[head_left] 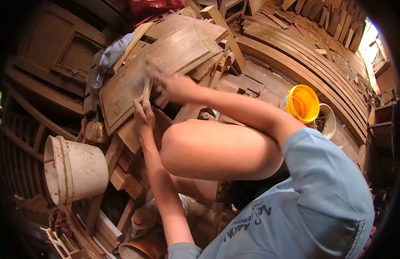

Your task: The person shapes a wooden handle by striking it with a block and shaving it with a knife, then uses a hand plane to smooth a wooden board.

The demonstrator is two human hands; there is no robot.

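My left hand [143, 114] is closed around a slim, pale strip [147, 87] that stands up from its fingers at the edge of a wooden panel. My right hand [179, 89] is curled just to the right of it, smeared by motion. A blurred brownish streak [153, 69] reaches from its fingers over the strip's top; what it is I cannot tell. The wide wooden panel [131, 88], with a bevelled border, lies tilted beneath and beyond both hands. My bent knee [217, 151] rises close below the right forearm.
A dirty white bucket [85, 170] stands at the left, near a lidded jar [96, 131] and a clear plastic bottle [97, 79]. On the right are a yellow bucket [301, 103] and a whitish tub [328, 121]. Long planks [303, 60] are stacked behind them.
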